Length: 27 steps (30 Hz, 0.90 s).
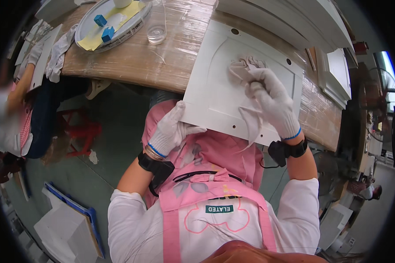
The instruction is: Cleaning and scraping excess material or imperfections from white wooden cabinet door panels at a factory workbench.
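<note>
A white door panel (196, 97) with a recessed middle and small round holes lies on the table, its near edge over my lap. My right hand (274, 103), in a white knit glove with a blue cuff, is closed around a crumpled pale cloth (242, 70) on the panel's face. One end of that cloth hangs down past the near edge. At the panel's near left corner my left hand (170, 129), gloved the same way, grips the edge with fingers on the left side and thumb along the near side.
Wrapped brown table (171, 65); on it a white round lid (85, 33) with blue cubes (107, 34) and yellow paper, and a clear glass (156, 34). White panels (289, 22) are stacked behind. At left sits a co-worker (17, 96); a red stool (78, 131) stands nearby.
</note>
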### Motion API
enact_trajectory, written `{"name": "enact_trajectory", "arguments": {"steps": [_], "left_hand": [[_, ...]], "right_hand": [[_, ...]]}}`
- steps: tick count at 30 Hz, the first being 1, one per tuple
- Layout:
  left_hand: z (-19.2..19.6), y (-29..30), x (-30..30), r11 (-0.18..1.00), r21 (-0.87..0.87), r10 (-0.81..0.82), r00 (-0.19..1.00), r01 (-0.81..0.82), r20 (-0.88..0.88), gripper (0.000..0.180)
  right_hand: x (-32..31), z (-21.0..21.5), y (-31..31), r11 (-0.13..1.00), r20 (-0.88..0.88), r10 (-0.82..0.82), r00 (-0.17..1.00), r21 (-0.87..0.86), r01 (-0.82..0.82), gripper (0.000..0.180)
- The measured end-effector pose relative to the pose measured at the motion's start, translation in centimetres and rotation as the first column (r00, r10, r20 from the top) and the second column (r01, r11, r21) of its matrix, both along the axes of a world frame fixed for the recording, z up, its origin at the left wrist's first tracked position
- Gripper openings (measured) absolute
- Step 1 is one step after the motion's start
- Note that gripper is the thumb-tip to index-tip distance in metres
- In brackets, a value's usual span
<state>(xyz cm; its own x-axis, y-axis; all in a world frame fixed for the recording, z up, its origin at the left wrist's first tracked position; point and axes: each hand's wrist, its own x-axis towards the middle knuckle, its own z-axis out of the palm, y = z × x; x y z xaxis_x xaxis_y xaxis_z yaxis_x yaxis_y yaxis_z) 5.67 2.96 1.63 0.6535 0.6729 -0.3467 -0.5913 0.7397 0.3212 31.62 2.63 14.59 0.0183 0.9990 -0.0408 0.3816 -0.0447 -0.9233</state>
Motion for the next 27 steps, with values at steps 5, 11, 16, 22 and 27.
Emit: {"name": "enact_trajectory", "arguments": {"steps": [5, 11, 16, 22, 27], "left_hand": [[-0.9, -1.9, -2.4, 0.998, -0.032, -0.061, 0.998, 0.062, 0.025, 0.055], [-0.5, -3.1, -2.5, 0.999, -0.049, 0.027, 0.984, -0.019, 0.178, 0.055], [-0.8, -3.5, -2.5, 0.996, -0.079, 0.059, 0.968, -0.041, 0.245, 0.055], [-1.4, -3.5, -2.6, 0.994, -0.107, 0.067, 0.958, -0.038, 0.28, 0.053], [-1.4, -3.6, -2.4, 0.998, -0.037, 0.059, 0.98, -0.053, 0.189, 0.051]], "right_hand": [[-4.9, -5.3, -3.9, 0.955, 0.601, 0.115, 0.791, 0.152, -0.254, 0.025], [-6.5, -6.8, -2.3, 0.95, 0.667, 0.117, 0.736, 0.142, -0.28, 0.029], [-6.4, -7.3, -2.3, 0.955, 0.675, 0.141, 0.724, 0.101, -0.28, 0.035], [-6.4, -7.4, -2.1, 0.95, 0.692, 0.149, 0.707, 0.097, -0.295, 0.038], [-6.3, -7.5, -1.8, 0.943, 0.672, 0.186, 0.716, 0.081, -0.321, 0.038]]}}
